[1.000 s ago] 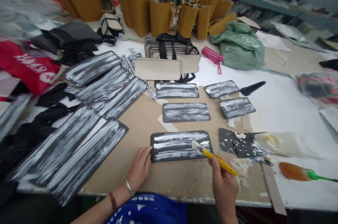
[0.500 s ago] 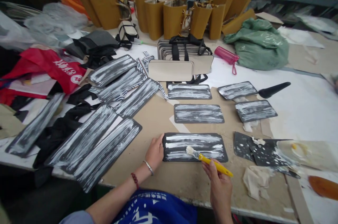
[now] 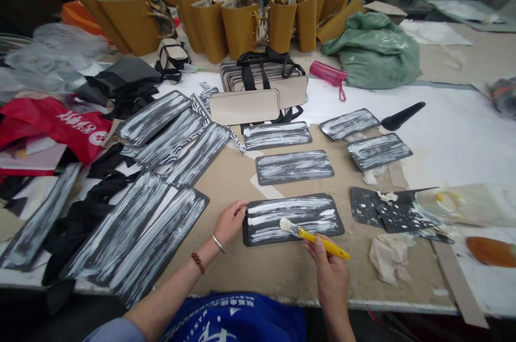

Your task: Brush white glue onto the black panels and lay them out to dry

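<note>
A dark rectangular panel (image 3: pixel 266 235) streaked with white paste lies flat in front of me. My left hand (image 3: pixel 231 219) rests at its left edge, fingers pressed together on the corner; whether they pinch it is hard to see. In my right hand (image 3: pixel 330 266) is a paintbrush with a yellow handle (image 3: pixel 318 241), its white-coated bristles (image 3: pixel 286 225) on the panel's middle. Behind lie two more streaked panels (image 3: pixel 295 166), and two others (image 3: pixel 379 151) are at the right. Several larger streaked panels (image 3: pixel 159 242) spread over the left side.
Paste-spotted dark scraps (image 3: pixel 397 213), a crumpled cloth (image 3: pixel 390 258) and an orange-brown oval object (image 3: pixel 489 251) lie at right. Further back are a strapped stack of beige panels (image 3: pixel 244 107), a pink pouch (image 3: pixel 327 73), a green plastic bag (image 3: pixel 377 54) and several tan bags (image 3: pixel 238 30).
The view has turned slightly, so the table contents appear shifted left. The brush remains on the same panel, with little movement across it, and my left hand stays at the panel's edge.
</note>
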`<action>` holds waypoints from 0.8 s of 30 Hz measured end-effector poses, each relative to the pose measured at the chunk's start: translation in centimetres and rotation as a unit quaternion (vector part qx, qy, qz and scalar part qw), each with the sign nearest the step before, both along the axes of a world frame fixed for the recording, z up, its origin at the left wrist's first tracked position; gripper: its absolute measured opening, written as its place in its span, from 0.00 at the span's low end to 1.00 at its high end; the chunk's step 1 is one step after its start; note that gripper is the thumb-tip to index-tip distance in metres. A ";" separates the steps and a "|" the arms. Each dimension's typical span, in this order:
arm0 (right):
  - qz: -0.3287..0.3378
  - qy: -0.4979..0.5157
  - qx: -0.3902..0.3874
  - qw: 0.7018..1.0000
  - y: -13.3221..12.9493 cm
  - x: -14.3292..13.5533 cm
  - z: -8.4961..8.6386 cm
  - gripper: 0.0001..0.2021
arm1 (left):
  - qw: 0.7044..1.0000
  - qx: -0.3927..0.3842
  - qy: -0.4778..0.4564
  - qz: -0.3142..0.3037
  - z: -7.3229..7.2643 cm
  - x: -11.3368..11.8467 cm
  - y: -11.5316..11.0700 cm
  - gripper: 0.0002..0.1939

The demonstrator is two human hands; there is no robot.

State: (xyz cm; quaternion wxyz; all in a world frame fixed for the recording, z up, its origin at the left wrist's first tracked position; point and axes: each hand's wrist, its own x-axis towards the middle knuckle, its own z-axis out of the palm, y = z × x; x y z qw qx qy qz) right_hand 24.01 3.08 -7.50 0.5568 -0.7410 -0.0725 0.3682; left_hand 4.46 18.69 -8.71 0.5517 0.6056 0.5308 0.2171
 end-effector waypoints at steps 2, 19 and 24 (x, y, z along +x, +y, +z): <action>-0.002 0.002 0.003 1.000 0.0 -0.1 0.0 0.24 | 0.990 -0.129 -0.057 0.028 0.5 0.0 -0.2 0.18; 0.013 0.018 0.034 0.999 1.2 -2.7 1.7 0.22 | 0.966 -0.232 -0.105 0.047 0.8 0.5 -3.7 0.17; 0.058 0.083 0.059 0.993 4.0 -5.9 2.0 0.23 | 0.969 -0.221 -0.097 0.051 0.5 0.4 -3.9 0.12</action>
